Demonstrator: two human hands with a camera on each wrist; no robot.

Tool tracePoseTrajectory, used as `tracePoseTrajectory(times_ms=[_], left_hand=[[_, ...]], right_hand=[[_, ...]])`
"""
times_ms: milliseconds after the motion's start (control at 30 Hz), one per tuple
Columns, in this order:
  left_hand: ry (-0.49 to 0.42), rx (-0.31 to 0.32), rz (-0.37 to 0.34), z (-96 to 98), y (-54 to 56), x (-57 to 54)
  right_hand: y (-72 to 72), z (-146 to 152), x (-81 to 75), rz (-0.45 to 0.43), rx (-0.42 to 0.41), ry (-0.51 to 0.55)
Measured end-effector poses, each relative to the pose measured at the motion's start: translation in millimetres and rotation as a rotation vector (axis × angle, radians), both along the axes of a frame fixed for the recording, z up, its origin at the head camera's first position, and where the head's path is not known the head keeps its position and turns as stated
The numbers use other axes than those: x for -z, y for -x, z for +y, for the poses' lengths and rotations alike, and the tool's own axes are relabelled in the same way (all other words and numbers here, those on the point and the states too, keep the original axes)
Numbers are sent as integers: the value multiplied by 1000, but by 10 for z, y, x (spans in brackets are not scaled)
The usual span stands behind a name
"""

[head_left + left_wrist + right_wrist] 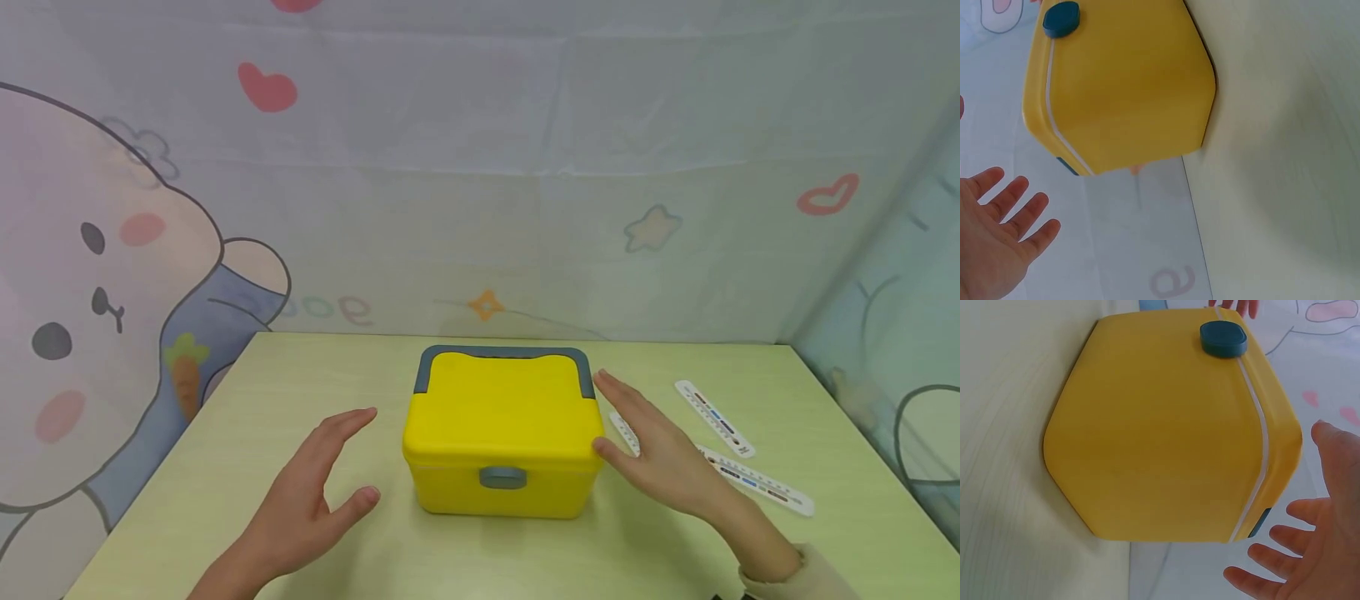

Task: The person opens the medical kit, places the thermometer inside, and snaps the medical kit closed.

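Note:
A yellow box [502,417] with a lid stands closed on the table, a grey-blue handle [504,352] folded along its back top edge and a grey-blue latch [503,477] on its front. To its left, my left hand [307,492] is held apart from it, fingers extended and thumb spread. My right hand [663,454] is beside the box's right side, fingers extended; the right wrist view shows a gap between thumb and box [1160,431]. Neither hand holds anything. What the box contains is hidden.
Several white thermometer-like strips with printed scales lie to the right: one strip [715,418] farther back, another strip [761,481] near the right forearm, and one partly behind the right hand. A printed cloth [480,208] hangs behind the pale table [330,375].

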State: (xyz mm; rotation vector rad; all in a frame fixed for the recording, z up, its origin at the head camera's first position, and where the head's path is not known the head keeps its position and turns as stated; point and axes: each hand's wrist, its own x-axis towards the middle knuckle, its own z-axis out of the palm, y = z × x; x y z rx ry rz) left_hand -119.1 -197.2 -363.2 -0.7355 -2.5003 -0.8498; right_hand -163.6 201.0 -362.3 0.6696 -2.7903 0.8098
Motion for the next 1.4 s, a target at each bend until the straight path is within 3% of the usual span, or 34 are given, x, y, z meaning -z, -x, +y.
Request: tracePoseTrajectory(times_ms=[267,433,500,700,833,1100,1400], left_hand=[[-32,15,4,121,-75,71],[-49,18,-48,186,-124,130],[-46,11,-62,215,-143,157],[-76,-25,-19,282,-186,226],[-90,-33,-46,312,-221,239],[-102,11,-47,396,-253,281],[-139,56,-93,507,-274,333]], right_hand=[[-24,-44,-5,-4,-8,1],[-31,-50,-2,-2,-3,1],[-35,-51,1,-1,-2,2],[-44,-70,10,0,-2,6],[-57,-87,-1,-8,5,12],[-85,-129,-11,-34,16,35],[-116,-167,7,-60,25,60]])
